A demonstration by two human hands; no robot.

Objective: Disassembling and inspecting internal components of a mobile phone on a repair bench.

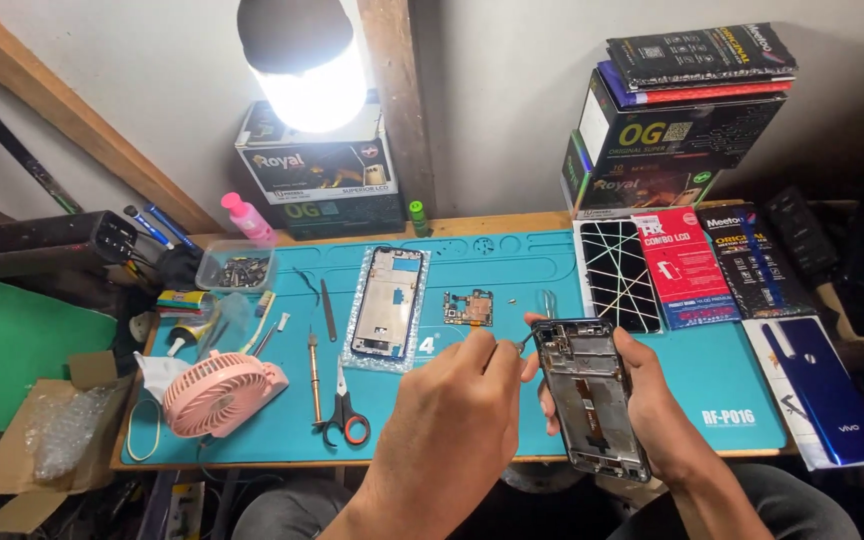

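Observation:
My right hand (657,405) grips an opened phone body (592,395) by its right side and holds it tilted above the front edge of the teal work mat (512,262). The phone's insides face up. My left hand (452,405) pinches a thin dark tool (524,343) whose tip touches the phone's upper left corner. Farther back on the mat lie a bare phone frame (387,305) on a clear wrap and a small circuit board (469,307).
A pink fan (217,393), red-handled scissors (344,420), a screwdriver (314,375) and a tray of screws (235,270) sit on the left. At right lie a cracked screen (615,275), flat packages and a blue back cover (822,385). Stacked boxes and a bright lamp (304,60) line the wall.

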